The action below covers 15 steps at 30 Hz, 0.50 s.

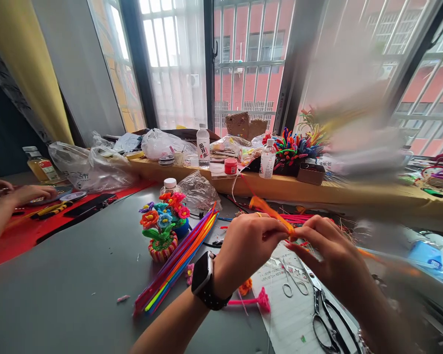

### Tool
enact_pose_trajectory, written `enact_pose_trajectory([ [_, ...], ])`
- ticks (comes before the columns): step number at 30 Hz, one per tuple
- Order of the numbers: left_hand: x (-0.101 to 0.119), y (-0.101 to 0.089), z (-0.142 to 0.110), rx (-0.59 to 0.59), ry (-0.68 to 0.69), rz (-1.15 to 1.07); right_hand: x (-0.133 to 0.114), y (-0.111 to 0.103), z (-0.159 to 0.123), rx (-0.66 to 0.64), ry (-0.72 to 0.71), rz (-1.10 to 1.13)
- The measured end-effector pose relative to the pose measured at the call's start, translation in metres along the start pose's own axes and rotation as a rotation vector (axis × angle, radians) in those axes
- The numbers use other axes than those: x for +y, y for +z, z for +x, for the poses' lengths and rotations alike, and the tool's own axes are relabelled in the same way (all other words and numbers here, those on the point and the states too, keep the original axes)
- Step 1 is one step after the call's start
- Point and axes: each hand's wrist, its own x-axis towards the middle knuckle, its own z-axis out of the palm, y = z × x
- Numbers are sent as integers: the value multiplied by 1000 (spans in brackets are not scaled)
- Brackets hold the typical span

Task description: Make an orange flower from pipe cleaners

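My left hand [249, 243], with a watch [202, 273] on its wrist, pinches an orange pipe cleaner [270, 211] between thumb and fingertips. Against it, the fingertips of my right hand [330, 248] close on the same orange piece. One end of it sticks up to the left above my fingers. Below my hands lie small scissors [290, 280], large black-handled scissors [323, 314] and a printed sheet [280, 324]. A pink pipe-cleaner flower [263, 300] and an orange flower [245, 286] lie beside my left wrist.
A bundle of coloured pipe cleaners [180, 255] lies by a pot of flowers [162, 250]. Bottles [203, 147], a red jar [230, 166] and plastic bags line the windowsill. Another person's hands [29, 194] are at far left. A blurred pale shape covers the right side.
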Motion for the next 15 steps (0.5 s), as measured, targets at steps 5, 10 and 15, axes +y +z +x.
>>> enact_pose_trajectory([
  [5,-3,-7,6,-85,-196,-388,-9,-6,0,340,43,-192],
  [10,-12,-14,11,-302,-408,-945,-5,-14,-1,296,-27,-124],
  [15,-21,-11,15,-367,-472,-1262,-2,-7,2,197,-87,-59],
])
